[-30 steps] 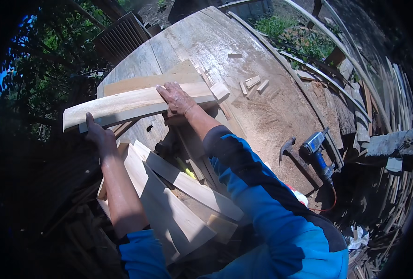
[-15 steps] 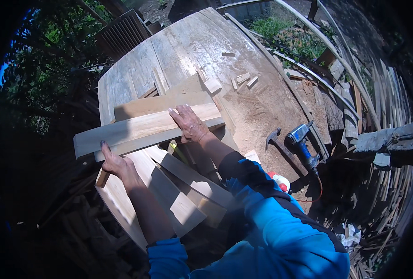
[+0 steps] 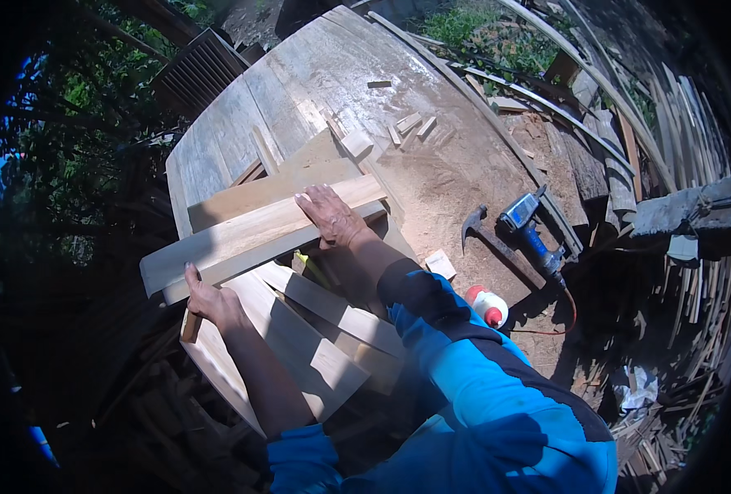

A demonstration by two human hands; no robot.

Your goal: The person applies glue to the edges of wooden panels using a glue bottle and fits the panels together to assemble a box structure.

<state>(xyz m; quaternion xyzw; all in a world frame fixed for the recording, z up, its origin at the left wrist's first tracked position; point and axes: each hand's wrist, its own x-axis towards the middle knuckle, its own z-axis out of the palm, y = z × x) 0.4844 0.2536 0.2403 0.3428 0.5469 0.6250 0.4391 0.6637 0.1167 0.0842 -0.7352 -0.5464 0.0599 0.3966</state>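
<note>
Hiding left fingers (image 3: 191, 276): long plank (image 3: 250, 239)

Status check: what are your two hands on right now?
Left hand and right hand both on long plank. Plank lies across stacked boards. Hammer lies apart.

Long plank (image 3: 250, 235) and both hands lower and nearer than a second earlier.

Left hand (image 3: 210, 301) fingertips hidden under plank (image 3: 250, 235), drill (image 3: 528, 230) front — behind hammer (image 3: 489, 239)
</note>
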